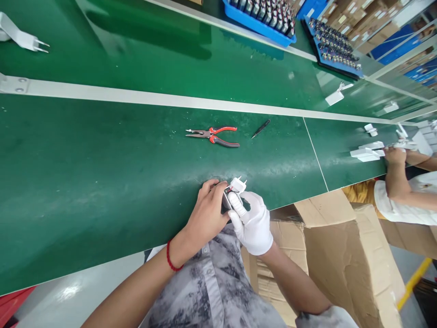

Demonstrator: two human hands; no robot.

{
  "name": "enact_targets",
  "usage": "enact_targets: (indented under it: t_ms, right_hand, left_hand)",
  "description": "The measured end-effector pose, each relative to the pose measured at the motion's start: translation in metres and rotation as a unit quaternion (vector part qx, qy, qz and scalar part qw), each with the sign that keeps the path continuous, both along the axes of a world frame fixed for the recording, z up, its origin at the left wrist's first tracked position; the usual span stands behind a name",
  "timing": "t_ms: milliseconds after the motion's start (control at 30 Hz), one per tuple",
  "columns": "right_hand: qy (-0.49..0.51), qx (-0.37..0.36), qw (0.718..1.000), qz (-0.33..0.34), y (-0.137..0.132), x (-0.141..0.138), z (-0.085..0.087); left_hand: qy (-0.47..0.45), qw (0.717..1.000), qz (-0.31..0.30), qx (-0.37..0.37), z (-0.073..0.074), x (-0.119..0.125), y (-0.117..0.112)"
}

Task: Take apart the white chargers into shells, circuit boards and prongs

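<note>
At the bench's near edge, my left hand is bare and closed around the side of a white plug adapter. Two metal pins stick out of its top, and a bit of red wire shows at its open casing. My right hand, in a white glove, pinches the same adapter from the other side. Both hands cover much of its body. Farther up the green bench lie long-nose pliers with red and black handles, jaws slightly apart. To their right rests a thin black screwdriver-like tool.
A white plug lies far left on the upper belt. Blue trays of small parts stand beyond. Cardboard boxes are at my right. Farther right, a co-worker's hands are near white pieces.
</note>
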State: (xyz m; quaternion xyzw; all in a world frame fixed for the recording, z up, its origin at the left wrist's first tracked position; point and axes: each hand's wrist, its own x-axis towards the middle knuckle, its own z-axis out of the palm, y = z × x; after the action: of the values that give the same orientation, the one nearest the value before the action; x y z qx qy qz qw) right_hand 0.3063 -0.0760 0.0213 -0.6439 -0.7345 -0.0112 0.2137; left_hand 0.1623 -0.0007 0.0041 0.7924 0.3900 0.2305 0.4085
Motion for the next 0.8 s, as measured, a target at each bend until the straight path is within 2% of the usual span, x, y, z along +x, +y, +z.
enact_targets:
  t_ms: [100,200,300,367,433,567,700,800]
  right_hand:
    - [-0.031,-0.037,0.999,-0.017,-0.002,-0.001,0.002]
    - [0.051,-0.028,0.998,0.03,-0.004,0.004,0.002]
    - [0.136,0.011,0.99,0.043,-0.011,0.01,0.003]
    - [0.127,0.049,0.991,0.017,-0.014,0.011,0.003]
    - [0.081,0.071,0.994,0.026,-0.014,0.01,0.001]
    - [0.023,0.081,0.994,0.066,-0.005,0.006,-0.012]
    - [0.021,0.096,0.992,0.078,0.002,0.009,-0.028]
    - [0.032,0.122,0.988,0.084,0.005,0.012,-0.032]
  left_hand:
    - [0.02,1.0,-0.007,0.003,0.001,-0.002,0.001]
    - [0.026,0.999,-0.004,0.018,0.0,-0.002,0.001]
    - [0.023,0.998,0.011,0.048,-0.002,0.001,-0.002]
    - [0.025,0.997,0.029,0.072,-0.003,0.004,-0.005]
    - [0.037,0.994,0.037,0.092,-0.002,0.006,-0.007]
    - [0.059,0.994,-0.008,0.097,0.001,0.003,-0.006]
    - [0.041,0.995,-0.067,0.065,0.001,-0.008,-0.003]
    - [0.028,0.994,-0.087,0.057,-0.002,-0.015,-0.002]
